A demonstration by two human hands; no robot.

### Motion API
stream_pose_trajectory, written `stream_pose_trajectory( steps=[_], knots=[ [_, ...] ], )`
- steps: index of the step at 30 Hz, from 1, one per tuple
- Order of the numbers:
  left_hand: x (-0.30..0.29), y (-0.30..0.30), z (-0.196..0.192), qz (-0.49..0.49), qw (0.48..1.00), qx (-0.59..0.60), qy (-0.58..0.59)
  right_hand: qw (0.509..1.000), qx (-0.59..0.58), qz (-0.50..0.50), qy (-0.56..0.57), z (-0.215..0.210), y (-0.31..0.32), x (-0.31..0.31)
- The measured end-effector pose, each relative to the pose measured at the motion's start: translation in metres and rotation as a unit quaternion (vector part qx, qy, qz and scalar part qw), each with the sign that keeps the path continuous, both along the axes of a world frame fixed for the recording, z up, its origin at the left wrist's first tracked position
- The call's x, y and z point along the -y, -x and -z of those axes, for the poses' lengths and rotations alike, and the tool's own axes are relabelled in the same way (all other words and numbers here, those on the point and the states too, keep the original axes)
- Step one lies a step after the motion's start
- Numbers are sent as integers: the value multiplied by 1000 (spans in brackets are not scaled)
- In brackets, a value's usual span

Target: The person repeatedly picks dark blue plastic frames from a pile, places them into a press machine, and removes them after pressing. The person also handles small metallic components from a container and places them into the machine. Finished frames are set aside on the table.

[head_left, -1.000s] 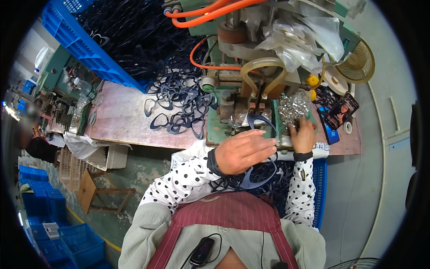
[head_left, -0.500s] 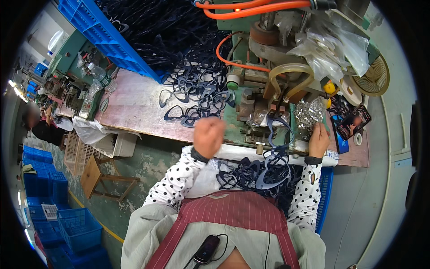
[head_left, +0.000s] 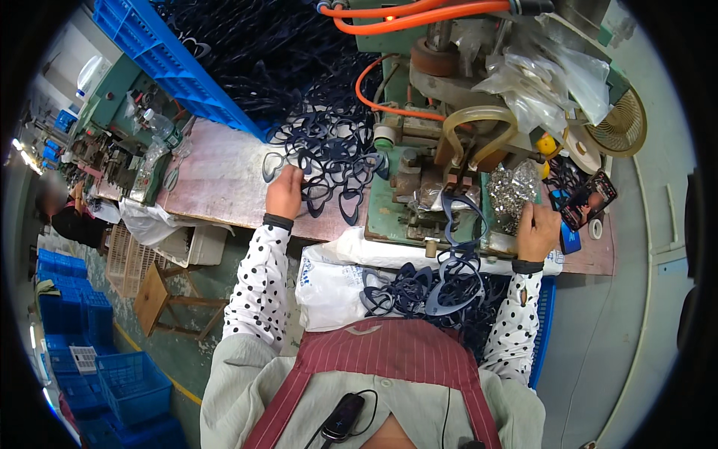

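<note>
Loose dark-blue glasses frames [head_left: 329,168] lie in a heap on the bench. At its near left edge is my left hand [head_left: 283,196], fingers closed at the bridge of one frame [head_left: 272,166]. My right hand [head_left: 538,233] is closed, thumb against fingers, beside a heap of small shiny metal pieces [head_left: 513,191]; whatever it pinches is hidden. Between my hands stands a green press machine [head_left: 389,202]. One glasses frame [head_left: 453,217] sits upright at its metal jaws. Below it, more frames [head_left: 407,290] are piled on white sacking at my lap.
A blue crate [head_left: 179,71] stands tilted beside a big dark mass of frames. Right of the metal pieces lie a phone [head_left: 589,200] and a tape roll [head_left: 595,230]. Orange hoses [head_left: 419,16] cross above. A wooden stool [head_left: 176,295] and blue crates [head_left: 134,382] stand at left.
My left hand has moved left and away from me, from the bench edge to the heap of frames. My right hand has shifted slightly right, off the edge of the metal pieces.
</note>
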State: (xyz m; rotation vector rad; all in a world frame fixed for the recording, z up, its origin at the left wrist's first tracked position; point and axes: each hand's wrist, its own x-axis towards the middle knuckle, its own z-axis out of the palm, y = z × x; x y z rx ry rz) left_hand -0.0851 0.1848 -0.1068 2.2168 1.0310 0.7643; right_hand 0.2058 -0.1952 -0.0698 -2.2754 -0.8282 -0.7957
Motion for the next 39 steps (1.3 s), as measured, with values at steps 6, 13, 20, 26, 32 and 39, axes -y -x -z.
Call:
stream_pose_trajectory(
  steps=[6,13,20,26,32,39],
  knots=[
    [4,-19,-27,14,845,185,502,962,-181,-115,-171,-10,9,-13],
    [41,-40,-62,150,787,329,499,929,-268,-102,-234,-4,6,-14],
    [35,-44,-57,200,797,328,466,882,-357,-129,-281,-15,18,-25],
    [51,-52,-66,114,944,238,199,866,-344,-183,-313,-29,38,-42],
    [69,-57,-86,126,905,321,250,848,-369,-212,-316,-52,65,-53],
    [141,-66,-121,235,843,477,85,893,-268,-246,-266,-71,90,-73]
  ],
)
